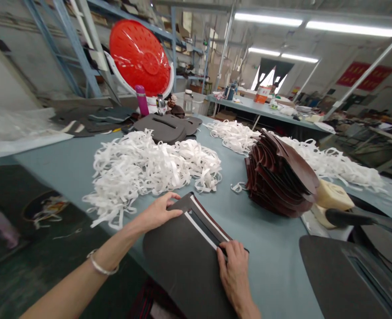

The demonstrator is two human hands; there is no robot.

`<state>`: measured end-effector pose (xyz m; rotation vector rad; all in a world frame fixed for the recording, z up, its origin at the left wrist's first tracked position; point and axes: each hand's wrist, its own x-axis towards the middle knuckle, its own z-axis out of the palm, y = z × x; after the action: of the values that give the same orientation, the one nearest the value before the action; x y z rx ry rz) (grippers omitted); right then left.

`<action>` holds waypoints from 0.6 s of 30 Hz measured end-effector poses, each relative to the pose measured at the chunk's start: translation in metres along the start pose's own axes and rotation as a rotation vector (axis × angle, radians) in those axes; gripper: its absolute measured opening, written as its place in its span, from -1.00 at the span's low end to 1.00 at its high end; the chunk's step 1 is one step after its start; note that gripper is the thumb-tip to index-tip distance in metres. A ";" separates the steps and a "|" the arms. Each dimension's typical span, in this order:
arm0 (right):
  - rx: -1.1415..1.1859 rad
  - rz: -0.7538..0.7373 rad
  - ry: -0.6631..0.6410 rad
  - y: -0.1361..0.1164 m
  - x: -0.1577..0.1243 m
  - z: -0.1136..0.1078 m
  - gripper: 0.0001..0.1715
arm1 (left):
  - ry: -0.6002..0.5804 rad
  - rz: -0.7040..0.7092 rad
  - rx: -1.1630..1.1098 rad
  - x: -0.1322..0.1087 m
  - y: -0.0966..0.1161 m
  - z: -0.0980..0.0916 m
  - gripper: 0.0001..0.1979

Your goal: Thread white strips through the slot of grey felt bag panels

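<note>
A dark grey leather-like panel (189, 261) lies at the table's near edge and hangs partly over it. Along its far side runs a zipper (204, 221) between two white strips, with a brown edge beyond. My left hand (159, 213) grips the panel's upper left corner, thumb on top and fingers at the edge. Over the zipper's right end, my right hand (235, 270) is closed on the panel, fingertips bent down by the white strip. What lies under those fingertips is hidden. A silver bangle (102, 265) circles my left wrist.
Heaps of white tape strips (156, 164) lie behind the panel. To the right stand a stack of brown leather pieces (276, 177), a yellowish block (334, 197) and more dark panels (342, 270). Grey pieces (162, 126) and a purple bottle (142, 99) are farther back.
</note>
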<state>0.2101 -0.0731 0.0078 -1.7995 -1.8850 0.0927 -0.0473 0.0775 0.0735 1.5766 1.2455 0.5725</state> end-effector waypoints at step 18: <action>0.195 -0.064 0.018 -0.018 0.024 0.016 -0.86 | -0.176 0.063 -0.084 0.015 0.006 -0.002 -0.50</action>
<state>0.1879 -0.0472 0.0093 -1.6039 -1.8505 0.2294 -0.0406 0.0925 0.0767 1.5647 1.0309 0.5079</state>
